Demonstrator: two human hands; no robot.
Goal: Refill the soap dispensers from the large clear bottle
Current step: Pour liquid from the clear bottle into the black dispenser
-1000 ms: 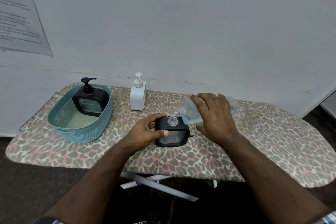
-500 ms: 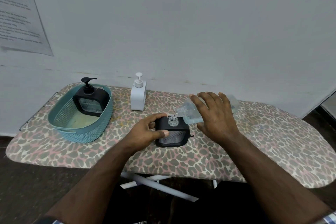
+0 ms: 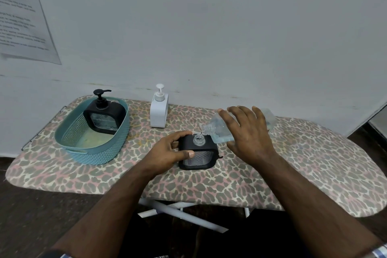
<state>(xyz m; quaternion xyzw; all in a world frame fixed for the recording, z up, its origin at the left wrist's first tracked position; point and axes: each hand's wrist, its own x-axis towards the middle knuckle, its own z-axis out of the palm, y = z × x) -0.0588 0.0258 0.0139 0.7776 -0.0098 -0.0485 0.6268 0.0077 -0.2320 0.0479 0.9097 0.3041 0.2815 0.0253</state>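
- A printed paper sheet [image 3: 23, 16] is stuck to the wall at far left; its text is too blurred to read.
- A teal perforated basket [image 3: 92, 148] sits on the left end of the leopard-print ironing board [image 3: 293, 174]. In it stands 1 black square soap dispenser with its black pump [image 3: 101, 98] fitted; the clear window shows some liquid, level hard to judge. The basket floor beside it looks pale yellowish.
- A white pump dispenser [image 3: 158, 111] stands upright on the board near the wall, just right of the basket, pump on; its contents are hidden.
- The left hand [image 3: 167, 153] grips a second black dispenser [image 3: 199, 155] near the board's front middle, thumb across its front and fingers curled over its top left edge. Its pump is off and the clear threaded neck [image 3: 198, 139] is open.
- The large clear bottle [image 3: 217, 130] is tipped with its mouth down-left, just above that neck, and a thin stream runs into it. Pale bluish liquid pools in its lower side.
- The right hand [image 3: 249, 132] holds the bottle from above, fingers spread and wrapped over its body.
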